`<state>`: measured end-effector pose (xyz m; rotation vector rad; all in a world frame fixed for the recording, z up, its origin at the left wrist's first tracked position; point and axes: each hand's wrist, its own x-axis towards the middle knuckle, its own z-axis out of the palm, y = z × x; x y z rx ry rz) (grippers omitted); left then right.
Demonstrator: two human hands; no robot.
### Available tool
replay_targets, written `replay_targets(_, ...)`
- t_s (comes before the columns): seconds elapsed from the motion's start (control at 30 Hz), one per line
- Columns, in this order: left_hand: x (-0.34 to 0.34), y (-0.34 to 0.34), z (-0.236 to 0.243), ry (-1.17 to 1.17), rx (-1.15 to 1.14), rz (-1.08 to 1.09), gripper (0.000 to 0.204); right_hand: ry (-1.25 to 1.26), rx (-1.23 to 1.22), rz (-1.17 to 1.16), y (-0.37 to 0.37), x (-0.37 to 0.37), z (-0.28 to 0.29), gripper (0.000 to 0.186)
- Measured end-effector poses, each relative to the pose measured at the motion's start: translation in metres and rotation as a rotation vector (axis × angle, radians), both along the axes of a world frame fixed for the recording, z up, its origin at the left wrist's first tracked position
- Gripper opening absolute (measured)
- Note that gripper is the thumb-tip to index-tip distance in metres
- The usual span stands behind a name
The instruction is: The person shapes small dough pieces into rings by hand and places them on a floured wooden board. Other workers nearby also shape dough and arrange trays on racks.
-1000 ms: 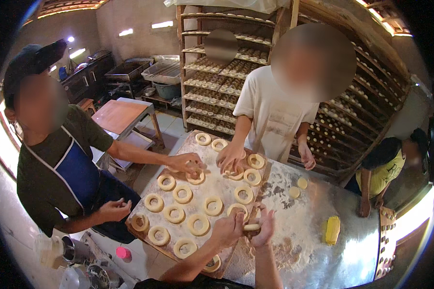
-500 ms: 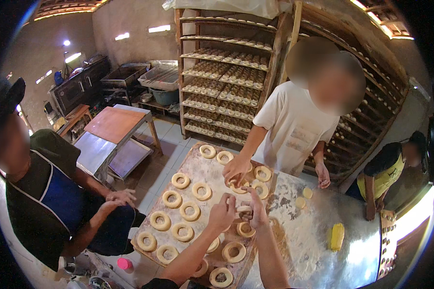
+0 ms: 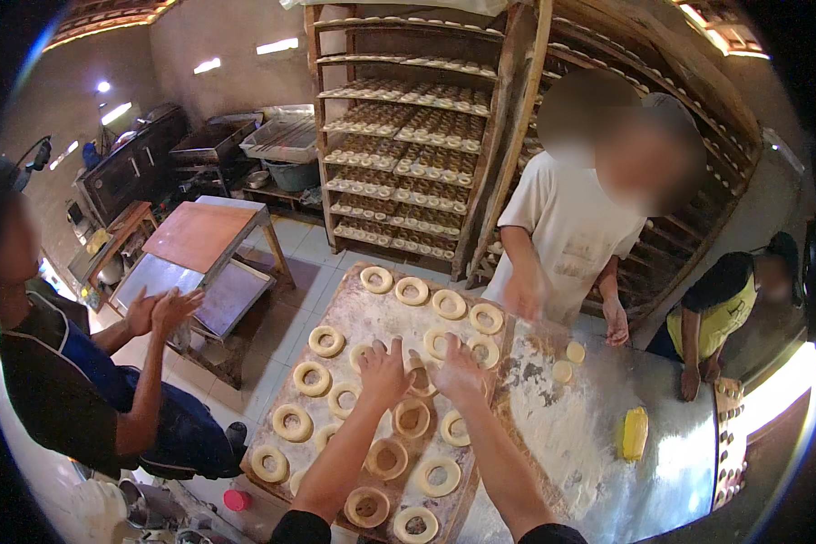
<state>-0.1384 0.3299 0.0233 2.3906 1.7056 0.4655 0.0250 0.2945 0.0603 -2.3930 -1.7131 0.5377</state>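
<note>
Both my hands are over a floured wooden board (image 3: 340, 313) bearing several pale dough rings. My left hand (image 3: 385, 374) has its fingers apart, near a partly covered dough ring (image 3: 360, 352). My right hand (image 3: 461, 374) also has its fingers stretched out, close to another dough ring (image 3: 435, 342). Between the hands lies a brownish round shape (image 3: 419, 372); whether it is dough or a mark on the board is unclear. Nearer me are thin-looking rings (image 3: 401, 460) with brown middles and a thicker dough ring (image 3: 437, 461). I see no dough held in either hand.
A metal table (image 3: 598, 480) adjoins the board, with flour, small dough pieces (image 3: 562, 372) and a yellow block (image 3: 635, 433). Co-workers stand across the table, at the left and at the far right. Behind stands a rack (image 3: 399, 118) full of trays. A pink lid (image 3: 237, 500) sits lower left.
The dough ring held between my hands is no longer in them; the hands have moved left and apart. The co-worker opposite has drawn a hand back from the board. The left co-worker's hands have risen.
</note>
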Motion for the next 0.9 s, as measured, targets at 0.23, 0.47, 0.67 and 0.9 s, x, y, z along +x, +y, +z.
replay_targets(0.23, 0.007, 0.003, -0.015, -0.021, -0.064, 0.059, 0.085, -0.115, 0.031, 0.027, 0.007, -0.014, -0.030, 0.091)
replay_targets(0.47, 0.014, -0.015, 0.021, 0.094, -0.159, 0.081, 0.085, 0.283, 0.410, -0.280, -0.105, 0.107, -0.042, 0.051)
replay_targets(0.67, 0.049, -0.069, 0.030, -0.199, 0.123, 0.016, 0.062, 0.070, 0.559, -0.455, -0.170, 0.289, -0.113, 0.016)
replay_targets(0.9, 0.130, -0.160, 0.020, -0.556, -0.106, -0.267, 0.032, -0.246, 0.596, -0.545, -0.061, 0.399, -0.158, 0.028)
